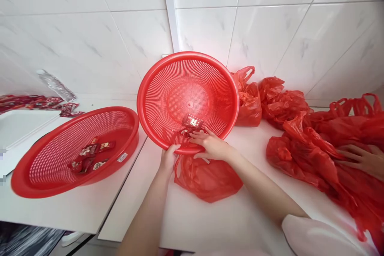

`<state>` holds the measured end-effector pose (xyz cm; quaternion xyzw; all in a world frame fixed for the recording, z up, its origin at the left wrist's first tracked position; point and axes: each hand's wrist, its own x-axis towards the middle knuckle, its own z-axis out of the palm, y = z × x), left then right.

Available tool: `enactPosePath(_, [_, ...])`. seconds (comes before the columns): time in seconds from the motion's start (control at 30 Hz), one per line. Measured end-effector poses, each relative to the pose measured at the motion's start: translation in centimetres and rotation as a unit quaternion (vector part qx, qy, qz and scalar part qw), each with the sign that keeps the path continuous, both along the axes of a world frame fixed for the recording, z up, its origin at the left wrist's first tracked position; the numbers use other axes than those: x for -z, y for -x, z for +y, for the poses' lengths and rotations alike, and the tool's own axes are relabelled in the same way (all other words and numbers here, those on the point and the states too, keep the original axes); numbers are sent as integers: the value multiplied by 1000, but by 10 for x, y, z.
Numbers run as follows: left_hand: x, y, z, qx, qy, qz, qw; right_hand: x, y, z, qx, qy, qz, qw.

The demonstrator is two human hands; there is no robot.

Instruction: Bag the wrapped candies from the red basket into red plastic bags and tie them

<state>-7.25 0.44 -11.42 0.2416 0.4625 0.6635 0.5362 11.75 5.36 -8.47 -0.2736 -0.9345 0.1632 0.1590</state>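
Observation:
A round red plastic basket [189, 68] with a perforated wall is tilted toward me in the middle. My left hand [168, 160] grips its near rim, thumb on top. Over the same rim, to the right, reaches my right hand [211, 145], its fingers stretched out at small dark red packets [193, 121] low inside the basket. Whether those fingertips hold a packet is not clear; they look spread. Below the rim lies a red plastic bag [208, 180] on the white table, partly hidden by the basket and my hands.
At left, a second red basket [126, 122] holds several red packets [93, 152]. More packets [36, 102] and a clear plastic wrapper [57, 85] lie behind it. Filled red bags [282, 102] line the tiled wall at right. Another person's hand [364, 159] rests on red bags.

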Motion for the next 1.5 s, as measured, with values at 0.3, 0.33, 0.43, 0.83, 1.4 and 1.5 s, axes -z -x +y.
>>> enactPosePath(0.3, [1, 1, 2, -31, -30, 4, 999, -21, -24, -10, -18, 96, 115, 989])
enactPosePath(0.33, [1, 0, 1, -34, -38, 17, 999, -24, -26, -12, -22, 111, 116, 987])
enactPosePath(0.43, [-2, 0, 0, -53, -49, 46, 996, -30, -29, -18, -49, 150, 96, 983])
enactPosePath(0.83, [-3, -14, -11, 44, -38, 31, 998, -1, -1, -6, 26, 51, 100, 993])
enactPosePath(1.4, [9, -8, -1, -11, -14, 23, 1000, 7, -8, 15, 13, 113, 230, 967])
enactPosePath(1.5, [5, -8, -2, -19, -9, 23, 1000, -1, -15, 13, 20, 130, 234, 963])
